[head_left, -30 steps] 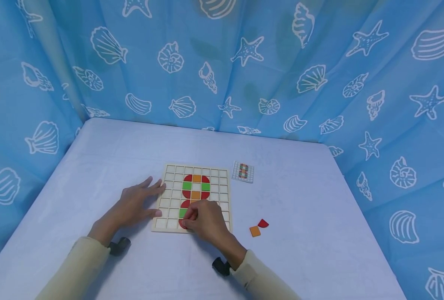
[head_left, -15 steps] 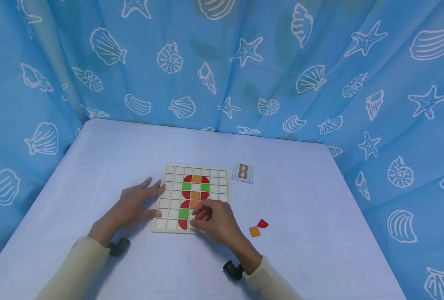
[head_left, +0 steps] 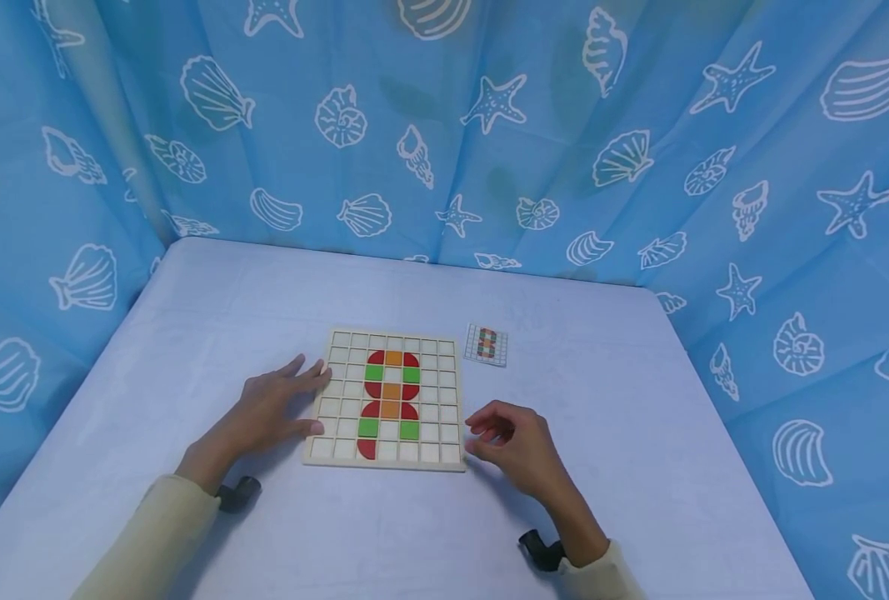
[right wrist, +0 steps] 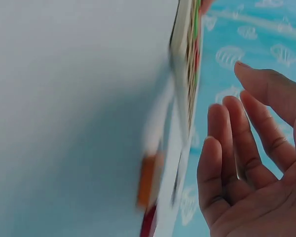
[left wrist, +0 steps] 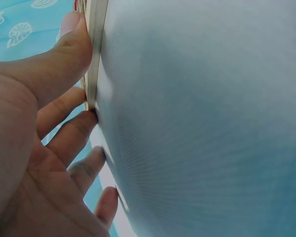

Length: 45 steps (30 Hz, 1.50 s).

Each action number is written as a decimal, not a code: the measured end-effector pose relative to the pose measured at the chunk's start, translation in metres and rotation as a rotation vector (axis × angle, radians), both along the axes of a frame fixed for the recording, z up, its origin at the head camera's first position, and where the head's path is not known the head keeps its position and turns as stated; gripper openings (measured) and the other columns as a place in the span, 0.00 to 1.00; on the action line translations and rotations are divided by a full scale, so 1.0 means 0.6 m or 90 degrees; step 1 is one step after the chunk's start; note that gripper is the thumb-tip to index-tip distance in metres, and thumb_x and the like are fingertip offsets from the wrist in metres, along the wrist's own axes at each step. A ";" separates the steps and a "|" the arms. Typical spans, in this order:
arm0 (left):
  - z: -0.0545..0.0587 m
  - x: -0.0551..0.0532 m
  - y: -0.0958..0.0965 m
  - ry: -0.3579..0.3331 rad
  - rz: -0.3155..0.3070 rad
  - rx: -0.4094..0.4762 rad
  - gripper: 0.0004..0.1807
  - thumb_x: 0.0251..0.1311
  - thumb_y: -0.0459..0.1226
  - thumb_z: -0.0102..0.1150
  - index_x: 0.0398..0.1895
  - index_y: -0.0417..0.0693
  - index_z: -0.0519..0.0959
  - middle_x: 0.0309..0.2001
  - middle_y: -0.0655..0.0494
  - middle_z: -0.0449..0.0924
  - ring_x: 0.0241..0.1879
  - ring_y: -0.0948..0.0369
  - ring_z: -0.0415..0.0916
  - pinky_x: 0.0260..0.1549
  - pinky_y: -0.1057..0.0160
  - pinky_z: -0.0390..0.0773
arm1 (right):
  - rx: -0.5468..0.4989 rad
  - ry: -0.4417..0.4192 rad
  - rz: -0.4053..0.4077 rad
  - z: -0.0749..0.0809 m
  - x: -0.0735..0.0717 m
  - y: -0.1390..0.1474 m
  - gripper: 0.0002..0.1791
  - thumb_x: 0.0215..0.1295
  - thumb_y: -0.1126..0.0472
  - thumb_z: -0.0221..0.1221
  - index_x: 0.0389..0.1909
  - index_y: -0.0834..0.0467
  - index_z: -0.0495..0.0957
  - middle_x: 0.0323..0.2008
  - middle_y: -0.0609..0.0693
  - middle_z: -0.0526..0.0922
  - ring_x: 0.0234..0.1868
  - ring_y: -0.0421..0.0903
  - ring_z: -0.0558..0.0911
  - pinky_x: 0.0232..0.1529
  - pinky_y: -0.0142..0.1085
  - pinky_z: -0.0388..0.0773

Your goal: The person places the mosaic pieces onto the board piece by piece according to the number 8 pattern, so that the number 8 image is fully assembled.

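A pale wooden grid board [head_left: 429, 452] lies on the table, bearing red rounded pieces, green squares [head_left: 409, 430] and orange squares in a figure down its middle columns. At the bottom of that figure sits a red quarter-round piece [head_left: 367, 449]. My left hand [head_left: 267, 414] is spread at the board's left side, thumb and fingertips touching its edge. Just right of the board hovers my right hand [head_left: 519, 450], fingers loosely bent, holding nothing. A loose orange square [right wrist: 147, 181] and a red piece [right wrist: 148, 222] show blurred in the right wrist view; the hand hides them in the head view.
Beyond the board's right corner lies a small card [head_left: 487, 344] printed with a similar coloured pattern. White cloth [head_left: 639, 400] covers the table. Blue curtains [head_left: 444, 125] with white shell prints hang around its back and sides.
From the board's lower cells my right hand has moved right, off the board to over the loose pieces, uncovering the right green square. The left hand stays put.
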<state>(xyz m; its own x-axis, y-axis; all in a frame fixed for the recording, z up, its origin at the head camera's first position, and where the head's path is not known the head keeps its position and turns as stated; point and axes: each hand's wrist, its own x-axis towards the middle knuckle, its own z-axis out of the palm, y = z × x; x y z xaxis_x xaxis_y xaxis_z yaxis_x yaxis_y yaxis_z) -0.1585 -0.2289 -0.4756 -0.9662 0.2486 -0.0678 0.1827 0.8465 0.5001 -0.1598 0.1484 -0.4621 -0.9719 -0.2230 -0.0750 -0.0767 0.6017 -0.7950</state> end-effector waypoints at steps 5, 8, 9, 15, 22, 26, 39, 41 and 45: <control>-0.003 0.000 -0.001 0.002 -0.002 -0.001 0.48 0.59 0.48 0.78 0.81 0.51 0.66 0.82 0.44 0.62 0.83 0.34 0.51 0.71 0.21 0.57 | 0.022 -0.024 -0.023 -0.004 0.003 0.052 0.16 0.56 0.67 0.78 0.44 0.50 0.89 0.37 0.47 0.88 0.32 0.44 0.84 0.31 0.33 0.83; -0.003 0.000 -0.001 0.003 -0.002 -0.003 0.48 0.59 0.49 0.78 0.81 0.51 0.66 0.82 0.44 0.62 0.83 0.34 0.51 0.71 0.21 0.57 | 0.058 -0.030 -0.031 -0.005 0.006 0.074 0.17 0.55 0.67 0.79 0.44 0.49 0.90 0.37 0.47 0.87 0.34 0.44 0.83 0.35 0.31 0.82; -0.002 0.000 0.000 0.004 -0.002 -0.004 0.48 0.59 0.49 0.78 0.81 0.51 0.66 0.82 0.44 0.62 0.83 0.34 0.51 0.71 0.21 0.57 | 0.069 -0.031 -0.031 -0.005 0.006 0.080 0.17 0.55 0.67 0.79 0.44 0.49 0.90 0.38 0.47 0.87 0.35 0.44 0.82 0.36 0.30 0.81; 0.000 0.001 0.001 0.002 0.001 -0.005 0.49 0.58 0.49 0.78 0.81 0.51 0.66 0.82 0.43 0.61 0.83 0.34 0.51 0.71 0.21 0.58 | 0.128 -0.042 -0.033 -0.010 0.006 0.096 0.17 0.55 0.68 0.79 0.43 0.47 0.91 0.41 0.43 0.89 0.38 0.43 0.80 0.39 0.30 0.80; -0.001 0.002 -0.001 0.002 0.001 -0.002 0.48 0.59 0.49 0.78 0.81 0.51 0.66 0.82 0.43 0.62 0.83 0.34 0.52 0.71 0.21 0.58 | 0.164 -0.049 -0.026 -0.013 0.002 0.092 0.13 0.56 0.67 0.78 0.36 0.45 0.91 0.36 0.44 0.83 0.36 0.43 0.79 0.39 0.31 0.79; 0.000 0.002 -0.001 0.003 -0.001 0.002 0.48 0.59 0.49 0.78 0.81 0.51 0.66 0.82 0.43 0.62 0.83 0.33 0.52 0.71 0.21 0.57 | 0.168 -0.037 -0.006 -0.014 0.003 0.091 0.12 0.56 0.66 0.79 0.36 0.46 0.91 0.35 0.43 0.83 0.36 0.42 0.78 0.39 0.31 0.78; -0.004 0.000 -0.003 0.009 -0.003 0.000 0.48 0.59 0.48 0.78 0.81 0.50 0.66 0.82 0.43 0.62 0.82 0.33 0.52 0.70 0.21 0.58 | 0.055 -0.013 0.011 -0.017 0.010 0.047 0.15 0.55 0.69 0.78 0.34 0.49 0.83 0.32 0.44 0.84 0.31 0.43 0.81 0.35 0.29 0.82; -0.004 0.001 -0.003 0.011 -0.004 -0.001 0.48 0.59 0.48 0.78 0.81 0.50 0.66 0.81 0.43 0.62 0.82 0.33 0.53 0.70 0.21 0.59 | 0.034 -0.011 0.010 -0.017 0.011 0.034 0.15 0.55 0.69 0.78 0.34 0.49 0.84 0.33 0.44 0.85 0.31 0.43 0.81 0.35 0.29 0.83; -0.003 0.002 -0.002 0.012 -0.003 0.002 0.48 0.59 0.48 0.78 0.81 0.50 0.67 0.81 0.42 0.63 0.82 0.33 0.53 0.70 0.21 0.59 | -0.010 -0.022 0.015 -0.015 0.012 0.005 0.13 0.57 0.67 0.78 0.35 0.50 0.85 0.33 0.46 0.86 0.32 0.44 0.81 0.34 0.29 0.83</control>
<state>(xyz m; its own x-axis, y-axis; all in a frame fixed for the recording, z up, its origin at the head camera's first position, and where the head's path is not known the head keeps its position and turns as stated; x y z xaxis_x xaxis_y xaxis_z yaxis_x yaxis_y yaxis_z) -0.1574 -0.2301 -0.4774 -0.9661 0.2535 -0.0487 0.1963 0.8441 0.4989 -0.1526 0.1515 -0.4710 -0.9634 -0.2467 -0.1050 -0.0627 0.5881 -0.8064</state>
